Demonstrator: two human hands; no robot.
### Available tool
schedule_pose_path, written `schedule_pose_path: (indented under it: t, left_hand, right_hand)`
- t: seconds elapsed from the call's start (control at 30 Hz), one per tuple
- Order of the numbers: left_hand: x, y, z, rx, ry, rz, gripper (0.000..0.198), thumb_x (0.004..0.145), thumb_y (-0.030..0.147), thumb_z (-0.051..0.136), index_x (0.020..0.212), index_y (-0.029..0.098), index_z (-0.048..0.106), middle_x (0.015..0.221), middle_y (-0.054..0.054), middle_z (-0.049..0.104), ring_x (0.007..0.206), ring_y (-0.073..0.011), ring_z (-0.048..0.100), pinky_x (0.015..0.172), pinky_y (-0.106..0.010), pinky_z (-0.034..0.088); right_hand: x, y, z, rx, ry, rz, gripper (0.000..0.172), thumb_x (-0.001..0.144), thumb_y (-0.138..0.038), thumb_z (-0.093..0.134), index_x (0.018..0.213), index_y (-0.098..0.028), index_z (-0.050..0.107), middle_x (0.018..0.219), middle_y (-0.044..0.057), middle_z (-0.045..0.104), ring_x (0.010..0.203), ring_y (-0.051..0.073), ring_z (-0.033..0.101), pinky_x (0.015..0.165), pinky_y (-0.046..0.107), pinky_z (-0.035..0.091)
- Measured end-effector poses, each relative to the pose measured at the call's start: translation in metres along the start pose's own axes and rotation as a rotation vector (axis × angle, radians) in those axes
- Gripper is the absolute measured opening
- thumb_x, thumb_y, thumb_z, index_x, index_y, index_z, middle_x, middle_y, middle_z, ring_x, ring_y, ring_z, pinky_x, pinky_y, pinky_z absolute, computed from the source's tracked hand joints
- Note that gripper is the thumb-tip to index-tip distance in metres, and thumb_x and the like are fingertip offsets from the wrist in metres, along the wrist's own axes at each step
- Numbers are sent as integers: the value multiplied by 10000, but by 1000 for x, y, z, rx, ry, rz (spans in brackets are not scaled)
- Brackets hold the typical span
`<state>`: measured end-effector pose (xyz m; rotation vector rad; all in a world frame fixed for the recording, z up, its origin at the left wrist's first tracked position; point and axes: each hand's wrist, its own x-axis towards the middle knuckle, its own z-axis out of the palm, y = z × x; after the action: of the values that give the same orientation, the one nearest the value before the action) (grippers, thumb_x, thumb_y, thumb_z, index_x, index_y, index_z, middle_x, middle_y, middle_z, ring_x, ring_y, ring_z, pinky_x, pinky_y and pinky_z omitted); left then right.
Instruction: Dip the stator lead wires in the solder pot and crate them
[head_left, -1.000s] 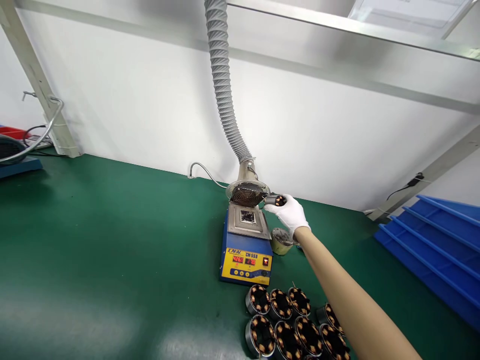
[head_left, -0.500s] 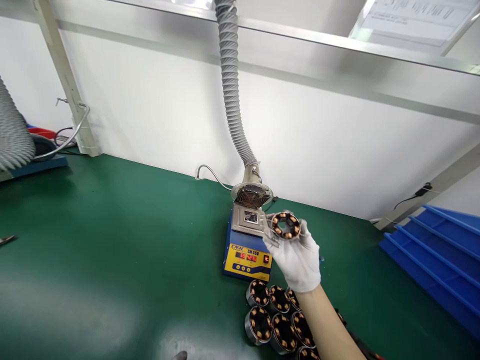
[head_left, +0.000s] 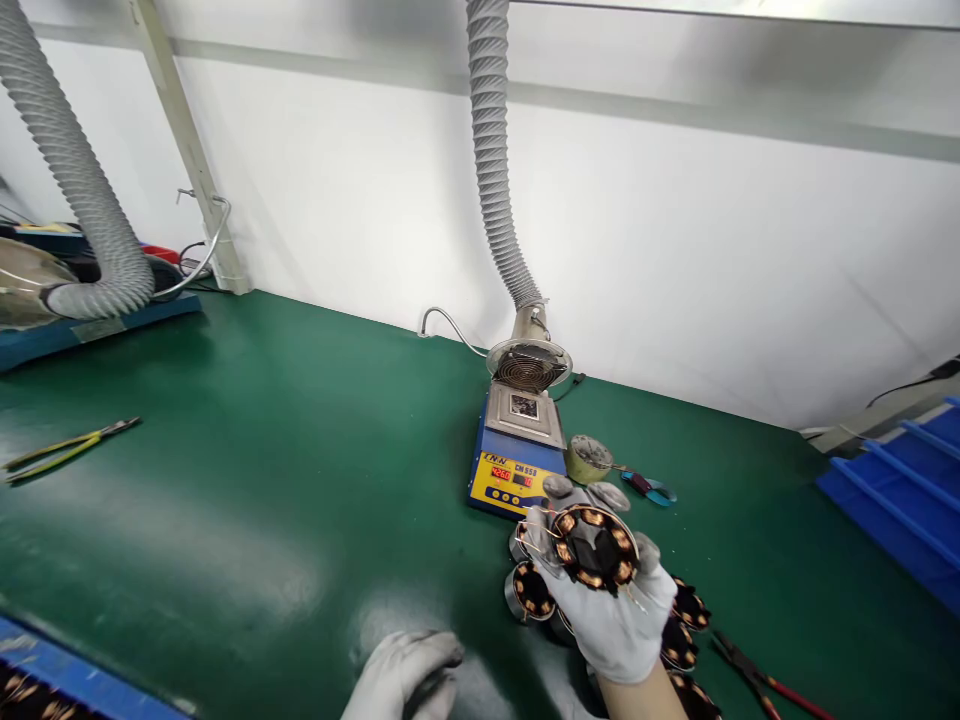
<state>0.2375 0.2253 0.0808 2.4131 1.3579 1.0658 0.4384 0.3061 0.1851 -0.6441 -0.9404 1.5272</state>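
Note:
My right hand (head_left: 615, 610), in a white glove with greyed fingertips, grips a motor stator (head_left: 595, 548). Copper coils ring the stator's dark centre, and thin wire ends stick out at its sides. Below and around that hand stand more stators (head_left: 531, 592) on the mat, partly hidden by the hand and forearm. A blue and yellow solder pot (head_left: 517, 470) with a lit red display is just beyond the held stator. My left hand (head_left: 409, 672), also gloved, is at the bottom edge, its fingers loosely bent, apart from the thumb, with nothing visible between them.
A fume hood (head_left: 529, 362) on a grey hose (head_left: 491, 150) hangs over the pot. Beside it are a round tin (head_left: 589, 458) and a blue-handled tool (head_left: 649, 488). Pliers lie left (head_left: 71, 450) and right (head_left: 757, 675). Blue bins (head_left: 900, 500) stand at right.
My right hand has drawn the stator back from the solder pot, down toward me. My left hand has come further into view at the bottom. The view has shifted left and down.

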Motion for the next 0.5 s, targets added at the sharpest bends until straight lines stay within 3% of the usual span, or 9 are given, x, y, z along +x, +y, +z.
schedule_pose_path:
  t: [0.07, 0.13, 0.2, 0.27, 0.37, 0.5]
  left_hand:
    - [17, 23, 0, -98, 66, 38, 271, 895, 239, 411, 1156, 192, 467, 922, -47, 702, 857, -145, 652, 813, -235, 504]
    - [35, 43, 2, -117, 72, 50, 283, 892, 315, 389, 1129, 188, 477, 858, -55, 693, 792, -176, 647, 756, -285, 511]
    - [50, 59, 4, -72, 62, 49, 280, 848, 355, 434, 1069, 201, 511, 688, -24, 660, 609, -170, 614, 597, -272, 492]
    - [61, 68, 3, -1, 61, 52, 350, 812, 338, 462, 1131, 197, 490, 619, -7, 627, 523, -170, 573, 503, -273, 439]
    - [65, 67, -2, 70, 9, -4, 373, 787, 336, 493, 1143, 222, 490, 627, 5, 631, 492, -167, 558, 459, -270, 379]
    - [49, 48, -15, 161, -111, -94, 265, 802, 439, 513, 953, 236, 591, 582, 7, 627, 512, -145, 569, 496, -236, 382]
  right_hand:
    - [-7, 4, 3, 224, -10, 9, 268, 652, -525, 678, 865, -371, 626, 962, 5, 651, 926, 216, 610, 926, 467, 419]
    - [-13, 9, 4, 334, -18, 18, 265, 598, -428, 762, 824, -374, 634, 982, -15, 656, 895, 208, 622, 949, 461, 403]
    - [-22, 15, 1, 323, -22, 37, 294, 570, -409, 789, 821, -362, 643, 1003, 0, 657, 868, 228, 629, 943, 483, 404]
    - [-32, 25, -8, 252, -14, 70, 341, 561, -425, 790, 865, -373, 645, 1016, 7, 656, 879, 252, 625, 927, 499, 414]
    - [-43, 45, -27, 62, 15, 118, 351, 624, -507, 713, 953, -421, 621, 1070, -21, 644, 956, 269, 607, 905, 488, 437]
    - [-32, 79, -31, -70, -117, 261, 358, 666, -449, 677, 1012, -381, 620, 1101, 8, 636, 1028, 300, 579, 869, 481, 465]
